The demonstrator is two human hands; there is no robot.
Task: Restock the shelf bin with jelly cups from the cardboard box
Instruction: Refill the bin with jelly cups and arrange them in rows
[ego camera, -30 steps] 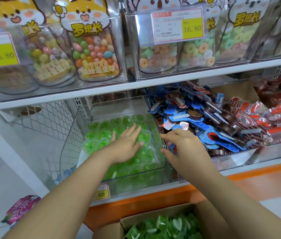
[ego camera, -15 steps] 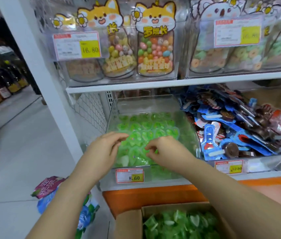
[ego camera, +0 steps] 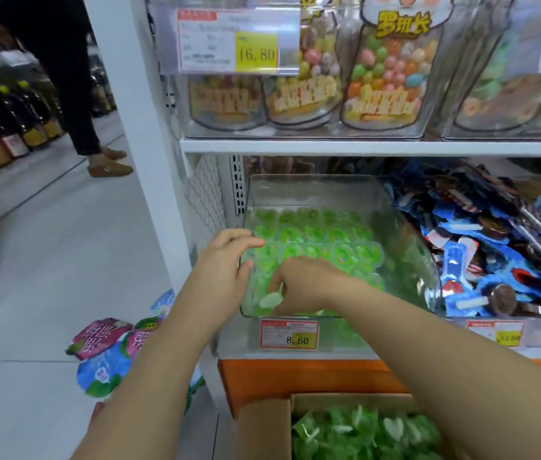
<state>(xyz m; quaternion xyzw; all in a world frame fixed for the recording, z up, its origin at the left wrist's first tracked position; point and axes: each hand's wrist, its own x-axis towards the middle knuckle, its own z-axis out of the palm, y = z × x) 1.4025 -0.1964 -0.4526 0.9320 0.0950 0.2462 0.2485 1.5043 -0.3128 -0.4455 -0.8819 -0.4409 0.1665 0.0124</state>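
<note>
The clear shelf bin [ego camera: 315, 189] holds a layer of green jelly cups [ego camera: 315, 249]. My left hand [ego camera: 222, 263] hovers at the bin's left rim with loosely curled fingers reaching over the edge, and nothing shows in it. My right hand [ego camera: 309, 282] is inside the bin near the front, fingertips pointing down and pinching a pale green jelly cup [ego camera: 270, 298]. At the bottom edge of the head view stands the open cardboard box [ego camera: 264, 429], with several more green jelly cups [ego camera: 365, 433] inside.
A bin of blue snack packets [ego camera: 481, 260] sits directly to the right. The shelf above [ego camera: 362, 146] carries clear candy jars [ego camera: 385, 81]. Snack bags [ego camera: 103, 346] lie on the floor at left. A person's legs [ego camera: 86, 121] stand in the aisle beside bottles [ego camera: 13, 127].
My view has swung left, showing the aisle. Both hands moved to the bin's front left. My right hand came off the right rim and now pinches a jelly cup.
</note>
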